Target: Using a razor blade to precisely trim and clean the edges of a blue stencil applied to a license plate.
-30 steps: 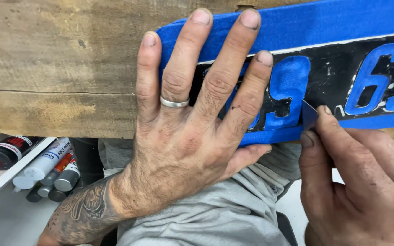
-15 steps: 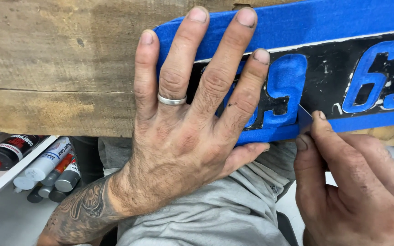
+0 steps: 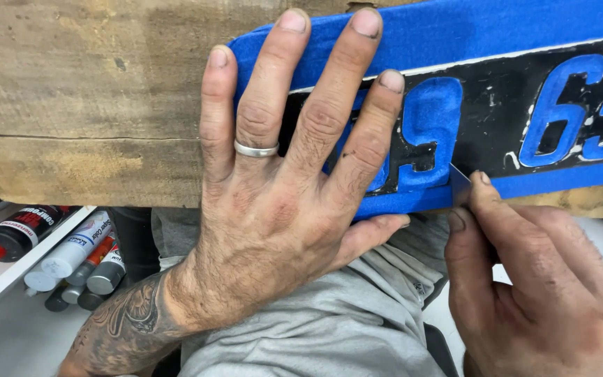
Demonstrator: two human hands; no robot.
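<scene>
One long blue-taped plate point(image 3: 497, 105) lying left-right; left hand point(image 3: 280, 202) flat, fingers spread; right hand point(image 3: 532, 272) pinching blade point(image 3: 459, 183), tip upward.

the right hand point(image 3: 546, 279) pinches a small blade point(image 3: 459, 183) at the lower edge of the blue-taped plate point(image 3: 497, 35). just left of the grip, the left hand point(image 3: 280, 202) lies flat on the plate and blocks that way. to the right of the grip the blue lower border is free. above the grip is the black field with raised blue characters. below it, grey cloth point(image 3: 343, 328) fills the room. far left, bottles and tubes point(image 3: 71, 262) lie in a white tray.
</scene>
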